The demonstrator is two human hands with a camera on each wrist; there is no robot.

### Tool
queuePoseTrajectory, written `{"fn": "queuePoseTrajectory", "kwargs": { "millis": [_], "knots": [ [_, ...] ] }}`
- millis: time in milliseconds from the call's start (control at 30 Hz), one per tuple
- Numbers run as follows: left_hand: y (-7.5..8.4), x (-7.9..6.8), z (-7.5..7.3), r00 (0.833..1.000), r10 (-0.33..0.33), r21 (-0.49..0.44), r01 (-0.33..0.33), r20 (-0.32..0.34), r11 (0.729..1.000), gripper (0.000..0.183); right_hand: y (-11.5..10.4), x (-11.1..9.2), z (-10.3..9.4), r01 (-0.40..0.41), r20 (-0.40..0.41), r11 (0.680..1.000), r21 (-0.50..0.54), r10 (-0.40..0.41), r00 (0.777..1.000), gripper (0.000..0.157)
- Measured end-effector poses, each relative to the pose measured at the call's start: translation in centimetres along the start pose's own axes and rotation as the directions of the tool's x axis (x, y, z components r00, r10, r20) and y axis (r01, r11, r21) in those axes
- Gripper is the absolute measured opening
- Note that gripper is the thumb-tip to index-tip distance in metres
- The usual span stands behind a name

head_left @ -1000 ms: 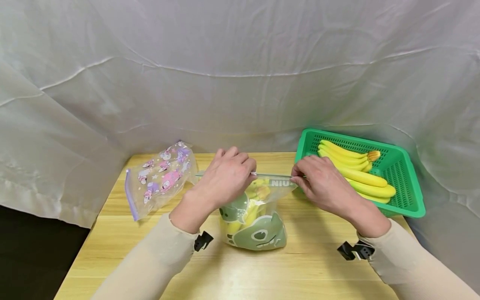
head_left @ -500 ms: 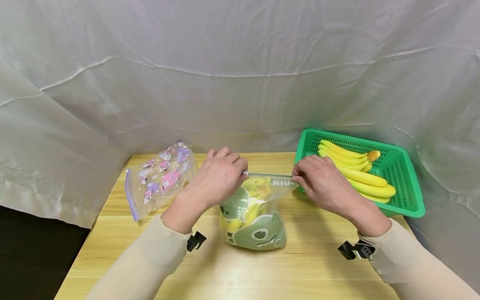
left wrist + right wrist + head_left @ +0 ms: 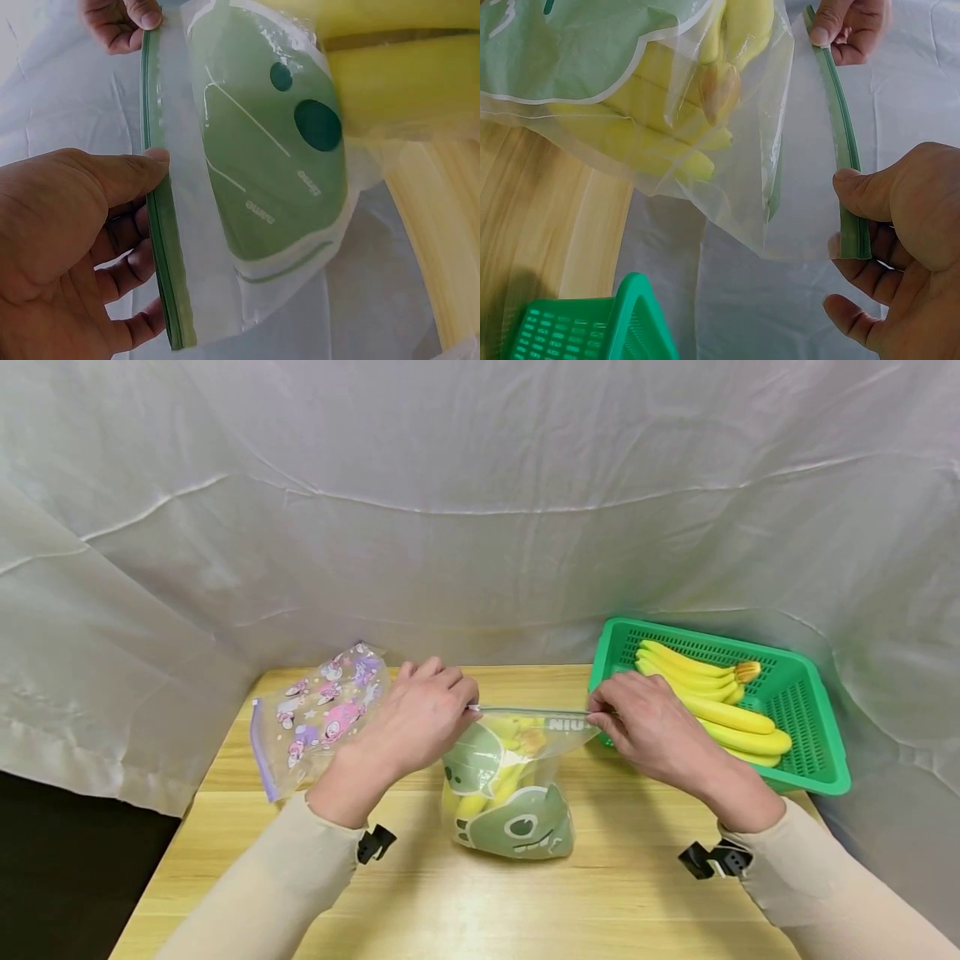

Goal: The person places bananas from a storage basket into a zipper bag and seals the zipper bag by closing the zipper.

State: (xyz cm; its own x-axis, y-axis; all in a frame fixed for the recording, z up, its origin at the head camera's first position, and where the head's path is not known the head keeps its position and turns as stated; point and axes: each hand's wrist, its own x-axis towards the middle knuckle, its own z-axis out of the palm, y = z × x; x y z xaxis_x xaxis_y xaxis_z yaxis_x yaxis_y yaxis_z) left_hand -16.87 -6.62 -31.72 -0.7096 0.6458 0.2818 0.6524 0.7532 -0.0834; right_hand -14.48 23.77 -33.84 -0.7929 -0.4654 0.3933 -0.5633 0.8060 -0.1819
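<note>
Plain cream sleeves (image 3: 266,868), small black wrist-worn devices (image 3: 373,846)

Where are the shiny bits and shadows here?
Head view: bright glare on the yellow wooden table, soft shadows near the beige sleeves; left wrist view: dimmer, with white glints on the green-printed clear plastic bag; right wrist view: pale streaks on the bag, a dark shadow on the table beside the green plastic basket.

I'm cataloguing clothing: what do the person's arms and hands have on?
The left sleeve and right sleeve are plain cream, ending near the wrists. There, a left device and right device show, small, black and angular. The left hand and right hand wear no visible gloves.
</note>
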Motion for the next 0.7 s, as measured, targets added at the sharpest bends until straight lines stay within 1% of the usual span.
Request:
{"fn": "queuePoseTrajectory", "kwargs": {
  "millis": [133,267,500,700],
  "knots": [
    [-0.5,-0.3,0.0,1.0,-0.008,0.007,0.008,-0.001,1.0,0.013,0.1,-0.1,0.0,-0.003,-0.001,1.0,0.008,0.003,1.0,0.01],
    [-0.9,-0.6,-0.1,1.0,-0.009,-0.011,0.009,-0.009,1.0,0.013,0.3,-0.2,0.0,-0.004,-0.001,1.0,0.014,0.004,1.0,0.01],
    [-1.6,-1.1,-0.1,0.999,-0.034,-0.011,0.034,-0.023,0.999,0.013,0.5,-0.2,0.1,-0.009,0.003,1.0,0.017,0.009,1.0,0.01],
    [-2.3,-1.6,-0.2,0.999,-0.024,-0.021,0.023,-0.034,1.0,0.012,0.7,-0.2,0.0,-0.025,0.005,0.999,0.023,0.025,1.0,0.009]
  ]
}}
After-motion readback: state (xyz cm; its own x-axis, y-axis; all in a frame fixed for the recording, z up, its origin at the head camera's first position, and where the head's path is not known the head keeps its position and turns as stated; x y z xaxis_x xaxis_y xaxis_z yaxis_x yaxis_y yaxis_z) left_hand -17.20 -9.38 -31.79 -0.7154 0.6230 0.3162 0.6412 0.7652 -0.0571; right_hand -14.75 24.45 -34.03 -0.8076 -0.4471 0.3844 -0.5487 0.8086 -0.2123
